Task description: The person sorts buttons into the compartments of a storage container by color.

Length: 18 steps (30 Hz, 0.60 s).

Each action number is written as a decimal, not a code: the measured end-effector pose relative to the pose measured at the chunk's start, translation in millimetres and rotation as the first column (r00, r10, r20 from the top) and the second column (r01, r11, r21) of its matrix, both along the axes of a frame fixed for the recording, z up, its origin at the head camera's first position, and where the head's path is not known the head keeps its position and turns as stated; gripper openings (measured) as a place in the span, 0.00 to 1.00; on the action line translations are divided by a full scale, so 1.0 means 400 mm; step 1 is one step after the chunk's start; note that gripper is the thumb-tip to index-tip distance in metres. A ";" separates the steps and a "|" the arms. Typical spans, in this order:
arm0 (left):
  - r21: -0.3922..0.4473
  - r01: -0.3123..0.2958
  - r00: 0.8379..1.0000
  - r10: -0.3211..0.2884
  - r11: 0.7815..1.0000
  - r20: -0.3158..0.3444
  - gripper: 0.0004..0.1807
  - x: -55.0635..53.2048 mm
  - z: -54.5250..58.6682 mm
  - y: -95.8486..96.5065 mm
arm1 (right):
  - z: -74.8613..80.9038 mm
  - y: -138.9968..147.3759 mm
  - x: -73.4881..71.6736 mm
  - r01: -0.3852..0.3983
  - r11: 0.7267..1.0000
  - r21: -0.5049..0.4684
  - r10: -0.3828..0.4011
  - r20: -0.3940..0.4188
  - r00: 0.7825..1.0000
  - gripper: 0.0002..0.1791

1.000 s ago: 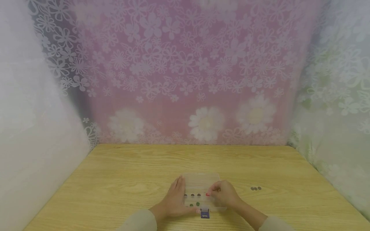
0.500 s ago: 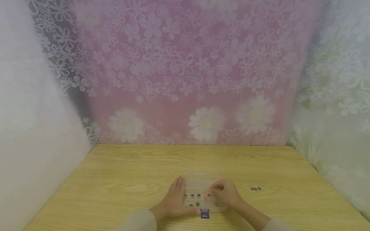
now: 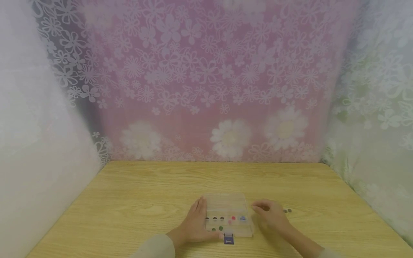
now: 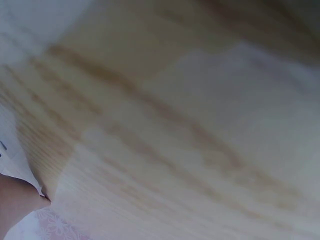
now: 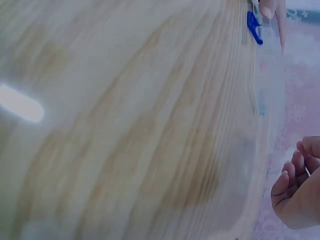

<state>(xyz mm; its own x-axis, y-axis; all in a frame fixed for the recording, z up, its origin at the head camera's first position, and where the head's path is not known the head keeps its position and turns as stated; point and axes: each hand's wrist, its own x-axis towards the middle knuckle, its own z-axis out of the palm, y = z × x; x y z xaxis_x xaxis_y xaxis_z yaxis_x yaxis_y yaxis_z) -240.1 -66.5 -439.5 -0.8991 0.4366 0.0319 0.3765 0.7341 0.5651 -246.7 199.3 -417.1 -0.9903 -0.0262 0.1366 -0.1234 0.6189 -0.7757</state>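
A clear plastic compartment box (image 3: 251,229) stands on the table with its transparent lid (image 3: 226,201) raised at the back and a blue latch (image 3: 228,239) at the front. Small round pieces lie in it: dark ones (image 3: 222,218) and a red one (image 3: 233,218) in the back row, a blue one (image 3: 243,218) at right, green ones (image 3: 221,228) in front. My left hand (image 3: 196,224) rests along the box's left side, fingers straight, thumb at the front edge. My right hand (image 3: 271,215) is just right of the box, fingers loosely curled, nothing visible in them.
Small grey discs (image 3: 289,210) lie on the wooden table (image 3: 155,190) right of the box, partly hidden behind my right hand. A pink floral curtain (image 3: 193,89) hangs behind the table, and pale sheets (image 3: 380,150) hang at both sides.
My right hand has let go of the red piece, which lies in the back row, and has moved right, out of the box. The blue piece has come into sight. My left hand stays put.
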 end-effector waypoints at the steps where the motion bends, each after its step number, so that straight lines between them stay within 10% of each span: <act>1: 0.002 0.000 1.000 0.000 1.000 0.003 0.66 0.000 0.000 0.000 | -0.002 0.013 0.001 -0.006 1.000 0.004 0.006 0.008 1.000 0.08; 18: -0.017 -0.001 1.000 0.001 1.000 0.000 0.67 0.001 0.001 -0.001 | -0.023 0.197 0.001 0.035 0.986 0.163 -0.026 -0.059 0.998 0.11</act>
<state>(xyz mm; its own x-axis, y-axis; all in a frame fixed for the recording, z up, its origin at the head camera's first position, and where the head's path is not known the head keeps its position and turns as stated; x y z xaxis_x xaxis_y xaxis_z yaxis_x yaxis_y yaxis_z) -239.6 -66.9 -439.1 -0.8996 0.4361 0.0244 0.3756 0.7437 0.5530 -246.2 278.0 -426.2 -0.9818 -0.0226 0.1884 -0.1429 0.7410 -0.6561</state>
